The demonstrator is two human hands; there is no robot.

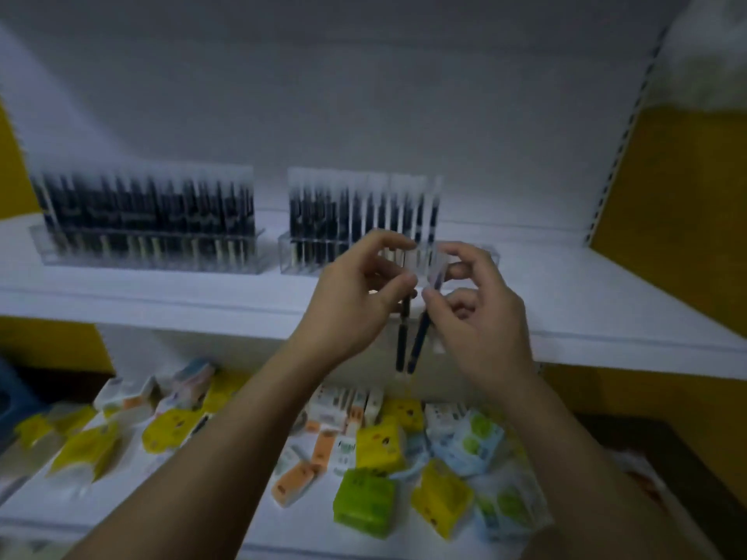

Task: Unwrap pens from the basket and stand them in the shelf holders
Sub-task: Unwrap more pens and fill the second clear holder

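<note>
Two dark pens hang tip-down in front of the white shelf (586, 293). My left hand (355, 293) pinches the top of the left pen (401, 345). My right hand (477, 313) pinches the top of the right pen (418, 341), whose upper end is still inside a clear wrapper (436, 268). Behind my hands stands a clear holder (291, 256), partly filled with dark pens. A second clear holder (153, 252) at the left is full of pens. No basket is in view.
Below the shelf, a lower shelf (121, 491) carries several small yellow, green, orange and white packs. A slotted upright (622, 127) and a yellow wall (679, 220) stand at the right. A blue object (12, 394) sits at the far left.
</note>
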